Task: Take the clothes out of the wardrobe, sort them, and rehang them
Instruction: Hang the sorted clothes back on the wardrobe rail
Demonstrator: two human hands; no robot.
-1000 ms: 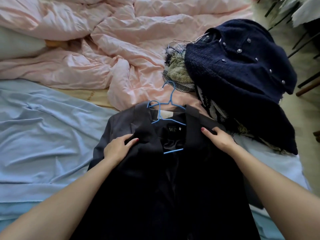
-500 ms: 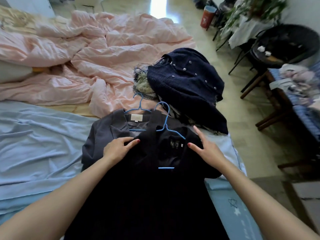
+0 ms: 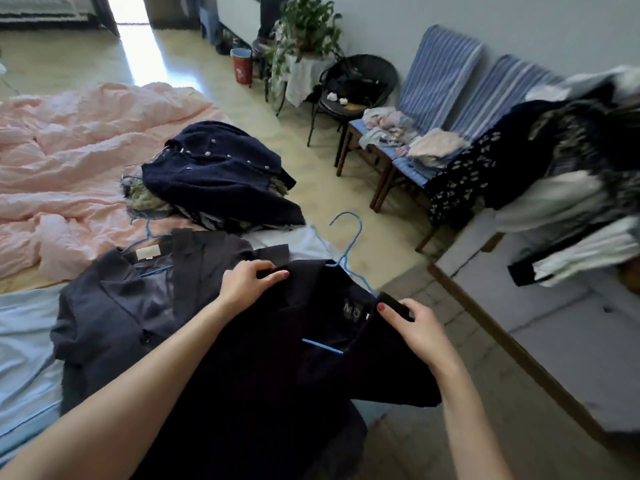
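The black jacket (image 3: 263, 368) hangs on a blue hanger (image 3: 346, 251), held up over the bed (image 3: 24, 341) edge. Her left hand (image 3: 247, 282) pinches one shoulder, her right hand (image 3: 420, 323) grips the other, so the hanger's bar runs hand to hand, hook rising between them, nearer the right

Daylight enters through doorway (image 3: 133, 32) at 11 o'clock; strong glare streak on glossy floor (image 3: 145, 64) below it. Rest of room moderately dim, soft shadows. Black jacket (image 3: 277, 393) at centre underexposed, folds barely readable. Clothes pile (image 3: 571, 188) at 3 o'clock motion-blurred. Wide-angle bending at edges; blocky compression artefacts throughout.
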